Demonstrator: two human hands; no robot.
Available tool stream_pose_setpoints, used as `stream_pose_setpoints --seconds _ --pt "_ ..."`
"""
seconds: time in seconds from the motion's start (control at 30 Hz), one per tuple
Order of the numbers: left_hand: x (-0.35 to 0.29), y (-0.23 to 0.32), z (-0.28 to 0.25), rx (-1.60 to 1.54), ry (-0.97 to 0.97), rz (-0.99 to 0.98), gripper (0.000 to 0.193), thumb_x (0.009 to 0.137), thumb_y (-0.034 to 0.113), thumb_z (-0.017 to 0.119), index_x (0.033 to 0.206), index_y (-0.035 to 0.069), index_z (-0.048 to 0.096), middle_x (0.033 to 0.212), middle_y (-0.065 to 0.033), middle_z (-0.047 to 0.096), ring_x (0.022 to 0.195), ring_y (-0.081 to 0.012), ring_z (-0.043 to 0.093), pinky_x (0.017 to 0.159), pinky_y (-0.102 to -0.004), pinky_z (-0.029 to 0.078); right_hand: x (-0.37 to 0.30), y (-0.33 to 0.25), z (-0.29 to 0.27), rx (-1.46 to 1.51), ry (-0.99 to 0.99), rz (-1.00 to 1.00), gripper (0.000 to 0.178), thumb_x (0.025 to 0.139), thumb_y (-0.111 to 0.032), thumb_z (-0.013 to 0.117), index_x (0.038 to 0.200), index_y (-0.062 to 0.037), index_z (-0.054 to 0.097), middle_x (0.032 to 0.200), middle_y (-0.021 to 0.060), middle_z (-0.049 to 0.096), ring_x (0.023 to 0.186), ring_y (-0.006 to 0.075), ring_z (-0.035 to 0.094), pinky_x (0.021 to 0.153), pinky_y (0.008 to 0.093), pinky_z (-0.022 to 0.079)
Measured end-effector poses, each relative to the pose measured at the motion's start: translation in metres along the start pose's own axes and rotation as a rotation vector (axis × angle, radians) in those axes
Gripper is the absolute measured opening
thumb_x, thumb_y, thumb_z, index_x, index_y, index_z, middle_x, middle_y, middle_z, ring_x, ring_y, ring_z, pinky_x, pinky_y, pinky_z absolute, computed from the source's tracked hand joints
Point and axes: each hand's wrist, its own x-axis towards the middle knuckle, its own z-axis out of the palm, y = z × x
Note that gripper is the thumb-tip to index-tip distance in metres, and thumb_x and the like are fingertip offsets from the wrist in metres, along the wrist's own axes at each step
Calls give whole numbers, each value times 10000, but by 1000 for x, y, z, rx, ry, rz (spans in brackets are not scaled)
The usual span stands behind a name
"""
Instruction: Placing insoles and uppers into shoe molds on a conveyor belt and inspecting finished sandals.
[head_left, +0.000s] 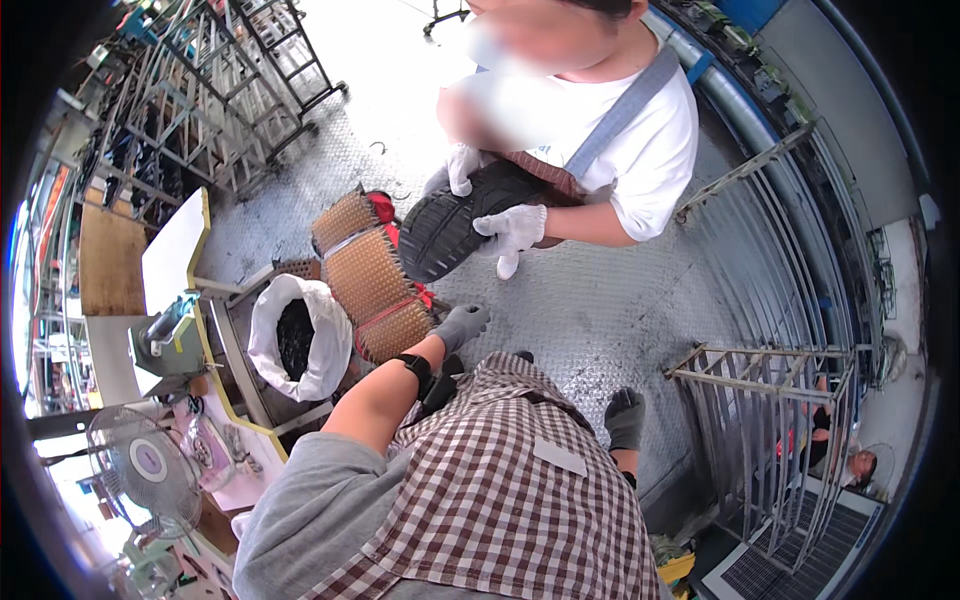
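The person wears a brown-and-white checked apron (510, 490) over a grey short-sleeved top (310, 515). A small pale rectangular patch (560, 457) is stitched on the apron's front. The left hand (462, 325) is covered by a grey knit glove. A black band (415, 368) circles the left wrist just below the glove's cuff. The forearm between band and sleeve is bare. The right hand (625, 418) carries a darker grey glove, with a black cuff edge at the wrist. The apron hides most of the right arm.
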Motion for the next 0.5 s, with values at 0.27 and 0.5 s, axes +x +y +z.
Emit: stream_pose_setpoints --seconds 0.27,0.5 --pt "-3 -3 5 -78 34 39 299 941 351 602 941 68 699 778 -39 670 634 -135 596 578 -289 464 2 -11 24 -112 -1 7 327 925 -417 651 1152 -181 654 1053 -12 670 882 181 656 667 331 538" --pt "0 1 4 -77 19 13 302 958 284 616 1015 2 707 892 -70 704 721 -170 630 650 -328 509 3 -12 37 -189 -5 5 419 957 -404 603 1295 -157 618 1305 17 596 1129 211 597 778 344 550"
